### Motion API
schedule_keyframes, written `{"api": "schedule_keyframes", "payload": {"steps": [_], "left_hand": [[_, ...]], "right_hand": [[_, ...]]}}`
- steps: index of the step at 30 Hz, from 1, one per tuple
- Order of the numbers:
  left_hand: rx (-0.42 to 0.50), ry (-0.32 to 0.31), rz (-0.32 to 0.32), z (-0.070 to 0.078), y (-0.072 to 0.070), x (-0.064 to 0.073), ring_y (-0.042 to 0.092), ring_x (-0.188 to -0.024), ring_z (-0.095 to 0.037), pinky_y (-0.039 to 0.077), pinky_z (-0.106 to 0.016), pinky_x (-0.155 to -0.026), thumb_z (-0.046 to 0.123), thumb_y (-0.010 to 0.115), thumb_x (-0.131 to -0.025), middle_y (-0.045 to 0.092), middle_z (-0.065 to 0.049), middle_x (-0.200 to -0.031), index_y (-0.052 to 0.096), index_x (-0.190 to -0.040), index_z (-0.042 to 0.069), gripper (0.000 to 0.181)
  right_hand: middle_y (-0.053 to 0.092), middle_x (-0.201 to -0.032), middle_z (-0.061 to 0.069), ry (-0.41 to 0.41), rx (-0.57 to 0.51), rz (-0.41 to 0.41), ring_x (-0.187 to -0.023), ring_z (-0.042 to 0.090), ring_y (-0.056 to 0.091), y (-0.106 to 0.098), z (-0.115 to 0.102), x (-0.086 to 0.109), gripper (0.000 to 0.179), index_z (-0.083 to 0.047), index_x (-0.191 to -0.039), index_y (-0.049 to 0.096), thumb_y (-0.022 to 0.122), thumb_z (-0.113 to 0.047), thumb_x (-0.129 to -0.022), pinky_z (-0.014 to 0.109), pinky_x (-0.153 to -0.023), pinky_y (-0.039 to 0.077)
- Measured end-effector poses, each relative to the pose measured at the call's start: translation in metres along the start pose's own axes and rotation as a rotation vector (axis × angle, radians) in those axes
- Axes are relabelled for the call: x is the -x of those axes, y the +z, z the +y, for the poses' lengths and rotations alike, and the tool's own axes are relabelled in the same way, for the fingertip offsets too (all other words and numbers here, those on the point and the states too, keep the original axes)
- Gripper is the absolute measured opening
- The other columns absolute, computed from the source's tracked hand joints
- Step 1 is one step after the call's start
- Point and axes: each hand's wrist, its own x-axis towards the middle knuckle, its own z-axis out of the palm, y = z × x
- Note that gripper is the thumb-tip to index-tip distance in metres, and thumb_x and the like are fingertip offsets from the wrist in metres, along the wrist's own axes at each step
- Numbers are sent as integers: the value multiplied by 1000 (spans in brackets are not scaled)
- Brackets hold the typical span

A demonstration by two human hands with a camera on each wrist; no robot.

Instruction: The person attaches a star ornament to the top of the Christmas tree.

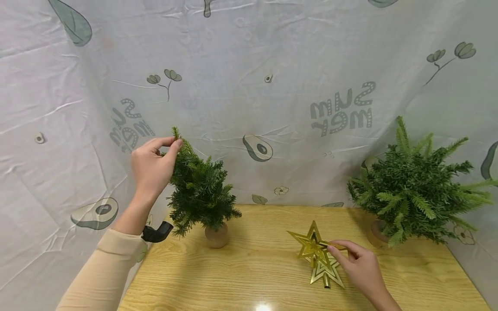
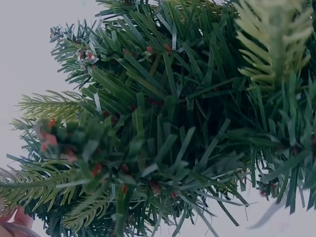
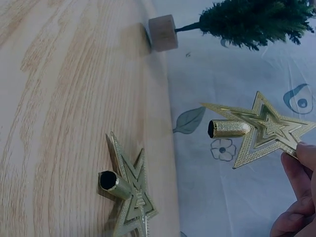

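Note:
At the top of the left small artificial Christmas tree (image 1: 202, 185), my left hand (image 1: 153, 162) pinches a twig between thumb and fingers. Dense needles of this tree (image 2: 163, 113) fill the left wrist view, where a bit of the hand (image 2: 19, 224) shows in the lower left corner. My right hand (image 1: 362, 268) pinches one point of a gold star tree topper (image 1: 311, 248), held above the table; its hollow tube shows in the right wrist view. Beneath it a second gold star topper (image 3: 136, 200) lies on the table, partly covered by the held one in the head view.
Another small tree (image 1: 412, 194) stands at the table's right end. The left tree's round wooden base (image 1: 216, 236) rests on the wooden table (image 1: 241, 276). A printed cloth (image 1: 233, 86) hangs behind the table and along its sides.

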Motion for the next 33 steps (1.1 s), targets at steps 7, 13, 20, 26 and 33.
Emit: {"api": "schedule_keyframes", "payload": {"steps": [7, 13, 20, 26, 33], "left_hand": [[49, 52, -10, 18, 16, 6, 64, -74, -17, 39, -22, -64, 19, 80, -94, 79, -10, -99, 83, -101, 2, 18], [92, 65, -35, 32, 29, 9, 70, -83, -19, 43, -23, -66, 19, 80, -94, 79, -9, -99, 83, -101, 2, 18], [131, 65, -71, 45, 42, 11, 71, -86, -17, 45, -24, -66, 20, 79, -95, 79, -8, -101, 83, -101, 3, 18], [164, 82, -92, 54, 53, 13, 72, -92, -16, 50, -25, -65, 20, 78, -96, 79, -6, -100, 83, -102, 4, 18], [181, 109, -120, 64, 66, 15, 72, -91, -15, 52, -29, -64, 21, 78, -96, 79, -4, -99, 83, -101, 6, 17]], "right_hand": [[28, -52, -4, -53, 1, 33, -44, 4, 20, -9, 0, 1, 12, -15, -105, 81, 81, -15, -93, 29, -40, 27], [29, -52, -4, -60, -11, 47, -44, 4, 21, -13, -1, 3, 14, -14, -105, 81, 82, -12, -92, 29, -41, 27], [28, -51, -4, -75, -1, 60, -43, 4, 20, -17, -4, 4, 15, -14, -105, 81, 82, -10, -90, 28, -41, 26], [29, -51, -5, -80, 29, 73, -43, 4, 20, -19, -6, 4, 15, -15, -104, 81, 83, -10, -90, 28, -41, 26], [30, -51, -4, -76, 40, 90, -43, 4, 21, -21, -9, 6, 15, -15, -103, 81, 84, -10, -89, 29, -42, 26]]}}
